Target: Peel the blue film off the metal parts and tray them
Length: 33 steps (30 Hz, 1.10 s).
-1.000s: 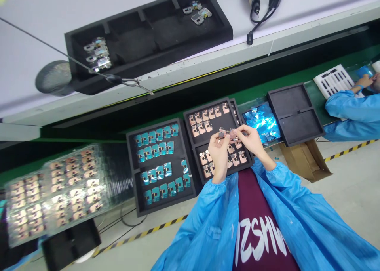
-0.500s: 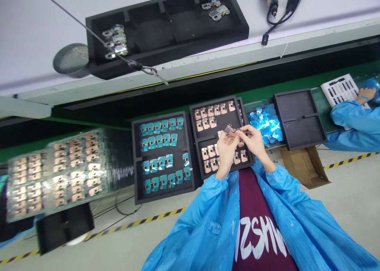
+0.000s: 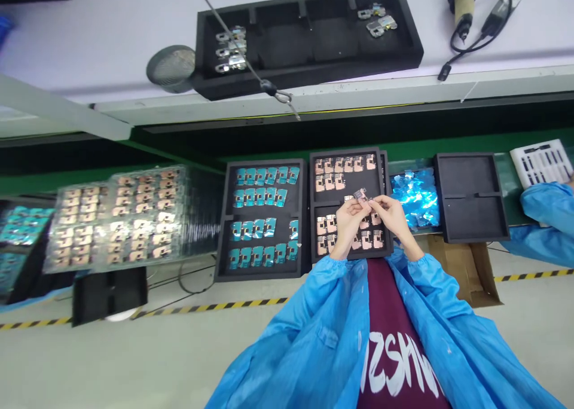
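My left hand [image 3: 348, 222] is closed on a small copper-coloured circuit board [image 3: 360, 195], held up between thumb and fingers. My right hand [image 3: 391, 215] pinches at the lower right edge of the same board, its fingertips close to my left thumb. Both hands hover over a black tray [image 3: 345, 203] with rows of similar copper-coloured boards [image 3: 329, 225], some hidden under my hands. To the left stands another black tray [image 3: 223, 241], holding rows of boards covered in teal film [image 3: 259, 257].
Blue film pieces [image 3: 415, 197] lie heaped right of the tray, beside another black tray [image 3: 470, 189]. Clear blister trays [image 3: 105, 241] with boards are stacked left. Above are a shelf tray [image 3: 323, 32], a hanging cable hook [image 3: 283, 97] and an electric screwdriver [image 3: 464, 8]. A co-worker's sleeve [image 3: 545, 203] reaches in.
The camera view has shifted, so the trays appear farther right. The board between my hands now stands more upright with more of it showing. The co-worker's hand has mostly left the picture.
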Available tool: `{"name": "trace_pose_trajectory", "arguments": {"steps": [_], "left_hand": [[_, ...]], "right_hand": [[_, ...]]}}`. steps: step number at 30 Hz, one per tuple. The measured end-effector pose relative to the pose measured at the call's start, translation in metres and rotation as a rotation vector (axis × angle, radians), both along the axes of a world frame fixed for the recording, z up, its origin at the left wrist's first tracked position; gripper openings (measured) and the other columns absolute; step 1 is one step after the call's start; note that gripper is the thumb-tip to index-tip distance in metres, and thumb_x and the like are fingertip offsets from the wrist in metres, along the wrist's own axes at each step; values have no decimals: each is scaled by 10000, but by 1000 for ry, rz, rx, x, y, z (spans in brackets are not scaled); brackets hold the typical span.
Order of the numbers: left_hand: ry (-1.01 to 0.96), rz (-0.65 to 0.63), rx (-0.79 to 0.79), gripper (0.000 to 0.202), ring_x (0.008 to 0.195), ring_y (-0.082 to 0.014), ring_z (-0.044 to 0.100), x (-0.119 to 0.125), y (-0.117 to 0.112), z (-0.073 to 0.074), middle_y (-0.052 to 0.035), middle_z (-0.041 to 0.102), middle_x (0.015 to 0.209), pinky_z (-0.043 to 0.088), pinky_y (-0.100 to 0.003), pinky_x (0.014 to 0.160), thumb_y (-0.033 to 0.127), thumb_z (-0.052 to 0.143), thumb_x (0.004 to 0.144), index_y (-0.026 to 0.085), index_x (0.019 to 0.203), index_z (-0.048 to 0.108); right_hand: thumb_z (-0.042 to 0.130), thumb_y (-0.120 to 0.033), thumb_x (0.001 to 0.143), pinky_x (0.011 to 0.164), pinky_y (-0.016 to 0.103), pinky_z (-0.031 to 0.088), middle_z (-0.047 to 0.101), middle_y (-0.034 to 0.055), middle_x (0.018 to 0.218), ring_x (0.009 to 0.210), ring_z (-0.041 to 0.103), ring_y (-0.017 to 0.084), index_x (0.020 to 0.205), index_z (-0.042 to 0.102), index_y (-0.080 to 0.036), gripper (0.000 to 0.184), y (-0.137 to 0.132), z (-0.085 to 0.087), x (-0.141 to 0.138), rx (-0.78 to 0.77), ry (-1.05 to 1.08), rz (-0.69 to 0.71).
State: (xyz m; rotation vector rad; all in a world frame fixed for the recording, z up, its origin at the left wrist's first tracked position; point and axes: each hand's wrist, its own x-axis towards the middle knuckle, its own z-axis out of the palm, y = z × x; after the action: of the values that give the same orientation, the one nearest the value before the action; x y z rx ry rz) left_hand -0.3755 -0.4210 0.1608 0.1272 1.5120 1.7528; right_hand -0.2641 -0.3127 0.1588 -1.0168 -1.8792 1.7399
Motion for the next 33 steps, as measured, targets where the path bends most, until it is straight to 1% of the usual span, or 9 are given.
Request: {"name": "trace_pose_trajectory", "arguments": {"steps": [2,6,11,17,20,22,25,29,33], "left_hand": [[-31,6,-26,485,827,-211,782,-9,-3,-7,-80,815,879,642,-359,848,339,1046,604,151,957,772],[-72,60,-45,505,794,-212,779,-27,-3,-22,-96,821,874,637,-364,832,371,1044,589,138,943,771],[-33,97,-51,446,750,-202,774,-47,-1,-35,-118,835,899,636,-347,779,423,990,677,141,967,801],[18,32,-81,363,736,-227,788,-60,5,-39,-113,827,868,642,-343,723,424,936,782,148,991,826],[48,55,-100,340,706,-207,776,-68,4,-39,-122,837,930,640,-328,700,448,907,828,159,989,825],[91,101,-93,364,729,-201,779,-74,-4,-38,-137,843,1041,646,-329,714,468,907,836,171,1028,821],[183,144,-87,410,824,-210,797,-82,-27,-34,-166,829,1171,654,-332,766,517,875,868,178,1091,819],[241,180,-128,439,868,-215,797,-87,-64,-27,-181,827,1150,644,-314,785,554,841,889,167,1094,817],[250,231,-176,452,862,-217,788,-90,-91,-23,-172,826,1108,645,-316,784,563,855,866,167,1081,816]], "right_hand": [[688,-718,942,745,356,609,805,54,891,817,741,246,885,780,-219,511,4,-9,-9,-16,1,59],[668,-773,920,638,346,616,798,64,877,838,768,271,899,776,-221,563,8,-25,-33,-66,-23,107],[647,-854,891,639,366,658,787,84,860,858,782,280,879,735,-228,633,11,-30,-53,-155,4,82],[849,-713,794,633,308,664,796,69,866,880,798,255,919,752,-206,531,18,-38,-60,-183,-60,81],[817,-628,868,625,307,669,802,79,837,826,803,238,903,742,-196,440,29,-52,-70,-214,-128,27],[795,-551,920,610,292,663,802,85,825,781,797,218,880,721,-189,371,38,-63,-81,-209,-172,-9],[796,-436,951,582,256,636,791,82,784,710,773,183,830,687,-182,302,50,-77,-97,-184,-246,-52],[783,-341,971,593,245,624,796,81,775,649,747,157,806,649,-190,260,56,-85,-112,-148,-314,-51],[761,-284,973,649,260,631,825,73,847,687,768,164,891,644,-207,162,51,-83,-116,-97,-353,-8]]}}
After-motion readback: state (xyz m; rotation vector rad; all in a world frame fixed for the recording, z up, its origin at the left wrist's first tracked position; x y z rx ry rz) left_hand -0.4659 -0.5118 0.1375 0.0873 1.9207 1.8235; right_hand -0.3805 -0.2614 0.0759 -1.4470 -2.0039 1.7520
